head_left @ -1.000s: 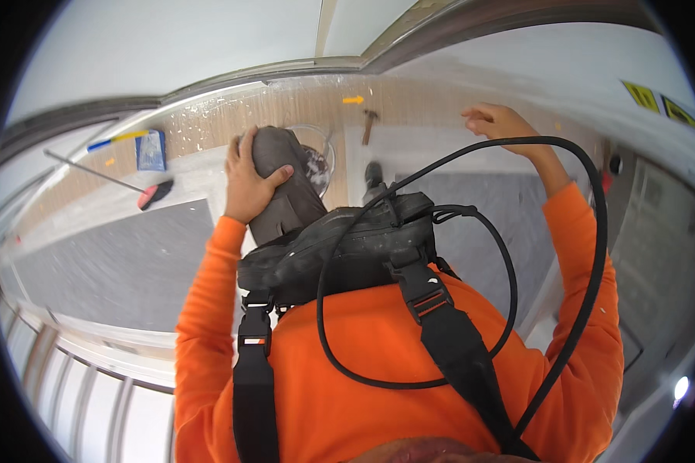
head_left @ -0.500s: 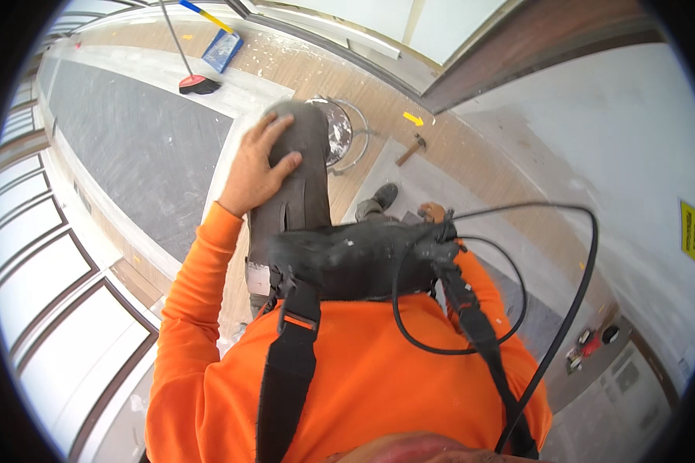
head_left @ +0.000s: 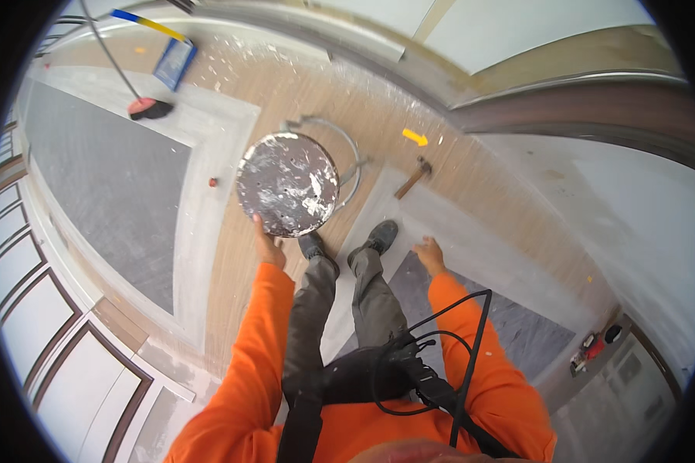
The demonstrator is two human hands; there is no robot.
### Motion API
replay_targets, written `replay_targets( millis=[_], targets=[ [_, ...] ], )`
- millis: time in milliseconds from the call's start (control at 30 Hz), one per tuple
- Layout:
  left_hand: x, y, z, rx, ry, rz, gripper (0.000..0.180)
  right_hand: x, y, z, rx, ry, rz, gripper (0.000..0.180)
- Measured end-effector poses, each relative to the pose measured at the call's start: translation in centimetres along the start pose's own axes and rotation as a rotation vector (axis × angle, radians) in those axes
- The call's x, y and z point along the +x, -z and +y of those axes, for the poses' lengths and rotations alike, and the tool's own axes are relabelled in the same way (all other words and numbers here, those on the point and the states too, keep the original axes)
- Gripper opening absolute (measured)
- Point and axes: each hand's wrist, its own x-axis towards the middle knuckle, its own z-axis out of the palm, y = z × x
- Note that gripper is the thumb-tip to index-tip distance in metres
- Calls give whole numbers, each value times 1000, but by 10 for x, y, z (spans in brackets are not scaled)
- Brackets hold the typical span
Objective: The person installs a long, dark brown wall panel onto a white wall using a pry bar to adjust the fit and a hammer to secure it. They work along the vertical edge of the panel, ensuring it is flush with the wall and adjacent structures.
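Note:
A round stool (head_left: 287, 185) with a dark, paint-spattered seat and a grey metal ring stands on the floor ahead of me. My left hand (head_left: 269, 248) is at the seat's near edge, one finger stretched up along it and the thumb apart. Whether it touches the seat or only overlaps it in view, I cannot tell. My right hand (head_left: 429, 255) hangs over the floor to the right of my shoes, fingers loosely bent and apart, with nothing seen in it. Beyond it a hammer (head_left: 414, 179) with a wooden handle lies on the floor.
At the far left are a broom (head_left: 148, 108) and a blue dustpan (head_left: 175, 63) with a yellow-and-blue handle. A small red object (head_left: 213, 183) lies left of the stool. A yellow arrow marker (head_left: 415, 137) is on the floor near the right-hand wall (head_left: 594, 185). A black cable (head_left: 471, 363) loops over my right arm.
My left leg, raised before with my left hand on its knee, is now down with both feet on the floor. The left hand has moved to the stool, whose whole seat now shows.

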Motion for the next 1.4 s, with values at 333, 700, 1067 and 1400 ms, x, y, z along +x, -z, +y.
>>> replay_targets(
  millis=[333,700,1067,1400],
  targets=[
    [41,-10,48,-215,-334,88,54,289,-113,30,159,-242,301,102],
    [85,14,73,-127,-563,108,64,260,-110,-22,786,-180,313,38],
    [-73,101,23,412,-115,-268,37,-269,93,-235,435,325,124,24],
    [-303,4,360,962,-1755,-361,55,-495,162,-507,322,883,-110,23]
  ],
)
